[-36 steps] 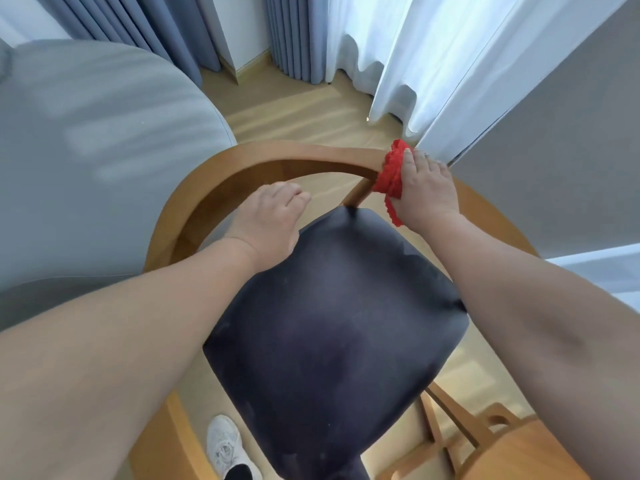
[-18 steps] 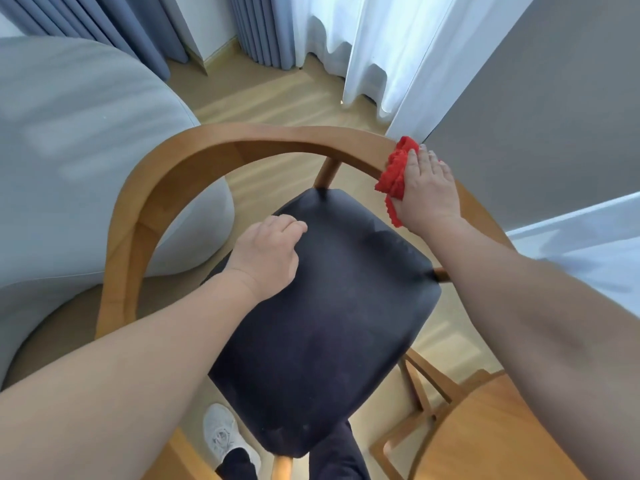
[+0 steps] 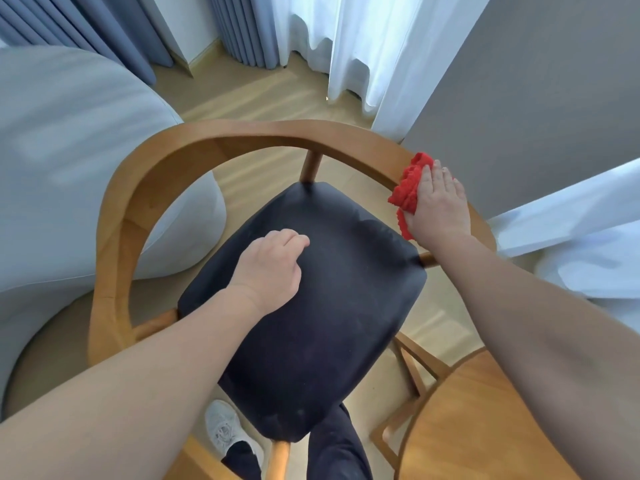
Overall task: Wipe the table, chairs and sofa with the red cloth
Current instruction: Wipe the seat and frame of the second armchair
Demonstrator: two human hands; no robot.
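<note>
A wooden chair with a curved backrest rail (image 3: 214,140) and a dark padded seat (image 3: 329,306) stands below me. My right hand (image 3: 438,206) presses the red cloth (image 3: 410,187) flat against the right side of the rail. My left hand (image 3: 270,268) hovers over or rests on the seat with its fingers loosely curled, holding nothing. A grey sofa (image 3: 69,168) sits at the left. The round wooden table (image 3: 485,427) shows at the bottom right.
White sheer curtains (image 3: 363,46) and blue-grey drapes (image 3: 86,32) hang at the back. A grey wall panel (image 3: 536,98) rises at the right, with white bedding (image 3: 588,247) beside it. My white shoe (image 3: 225,431) stands on the wooden floor under the chair.
My right hand has slid the red cloth along the rail toward its right end. My left hand has come off the rail and moved back over the seat.
</note>
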